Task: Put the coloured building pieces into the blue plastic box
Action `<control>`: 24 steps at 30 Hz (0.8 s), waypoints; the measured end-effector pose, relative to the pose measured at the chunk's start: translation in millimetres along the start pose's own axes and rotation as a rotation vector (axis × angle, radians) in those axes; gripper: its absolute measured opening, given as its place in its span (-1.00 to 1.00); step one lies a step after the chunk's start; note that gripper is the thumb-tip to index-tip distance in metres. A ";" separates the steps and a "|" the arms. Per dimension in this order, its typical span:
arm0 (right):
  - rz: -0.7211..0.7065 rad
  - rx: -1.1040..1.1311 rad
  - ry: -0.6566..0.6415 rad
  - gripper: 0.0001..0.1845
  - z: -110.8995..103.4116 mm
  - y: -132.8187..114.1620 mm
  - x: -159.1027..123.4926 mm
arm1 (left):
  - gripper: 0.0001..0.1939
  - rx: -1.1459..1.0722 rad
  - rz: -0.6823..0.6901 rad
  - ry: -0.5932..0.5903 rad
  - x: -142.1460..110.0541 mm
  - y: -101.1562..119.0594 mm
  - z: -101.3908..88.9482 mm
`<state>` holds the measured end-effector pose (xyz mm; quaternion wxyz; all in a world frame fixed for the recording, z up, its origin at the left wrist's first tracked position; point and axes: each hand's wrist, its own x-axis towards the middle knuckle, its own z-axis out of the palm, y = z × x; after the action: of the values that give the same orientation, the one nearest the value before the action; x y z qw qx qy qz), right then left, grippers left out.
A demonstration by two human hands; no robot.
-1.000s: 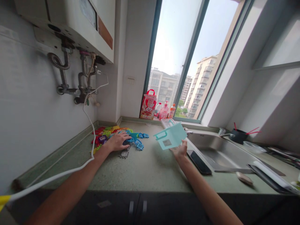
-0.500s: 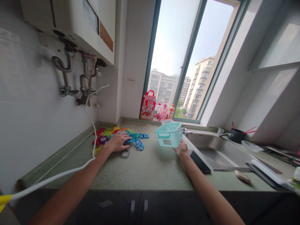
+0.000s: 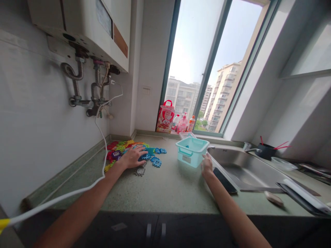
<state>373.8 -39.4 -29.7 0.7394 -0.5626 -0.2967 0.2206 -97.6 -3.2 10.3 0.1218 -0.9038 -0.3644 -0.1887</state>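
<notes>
My left hand (image 3: 133,156) lies with spread fingers over a pile of colourful plastic gear-shaped building pieces (image 3: 113,154), touching the blue ones. Several blue pieces (image 3: 156,162) lie right of the fingers, and a grey piece (image 3: 140,171) is just below the hand. A turquoise plastic basket (image 3: 186,159) stands upright on the counter, a small blue piece visible inside. My right hand (image 3: 207,165) is at the basket's right side, its fingers closed against the wall and slightly blurred; part of them is hidden.
Right of the basket are a dark phone-like slab (image 3: 225,181) and a steel sink (image 3: 240,168). A soap bar (image 3: 274,198) lies by the front edge. A white cable (image 3: 85,187) crosses the counter's left side. Bottles (image 3: 182,124) and a red bag (image 3: 165,119) stand at the window.
The basket has gone from tilted and raised to upright, its inside now showing, with my right hand still at its side. My left hand stays on the pile. The view has shifted slightly.
</notes>
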 end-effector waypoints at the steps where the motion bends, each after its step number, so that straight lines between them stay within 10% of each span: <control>1: -0.010 -0.026 0.022 -0.21 -0.8 -3.3 -3.7 | -0.51 0.001 0.028 0.026 0.8 4.2 -2.2; 5: -0.369 -0.329 0.070 -0.14 -7.4 -20.2 -29.5 | -0.59 -0.034 0.225 0.088 6.5 41.0 -6.9; 12: -1.025 -0.948 -0.181 -0.65 -10.8 -62.2 -50.8 | -0.52 -0.148 0.399 -0.034 14.9 94.1 18.1; 15: -0.823 -1.161 -0.249 -0.60 11.6 -93.9 -12.8 | -0.51 -0.177 0.303 -0.092 17.1 85.5 25.0; 18: -0.351 -1.512 -0.593 -0.59 44.4 -116.5 35.3 | -0.53 -0.179 0.235 -0.118 19.0 75.3 26.3; 24: -0.032 -1.614 -0.868 -0.77 83.4 -95.3 71.4 | -0.50 -0.185 0.190 -0.122 18.0 72.5 26.4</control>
<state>367.6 40.5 91.6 -0.0516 -0.7720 -0.6204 0.1280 -27.9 -33.8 -11.7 0.0330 -0.9514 -0.2648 -0.1536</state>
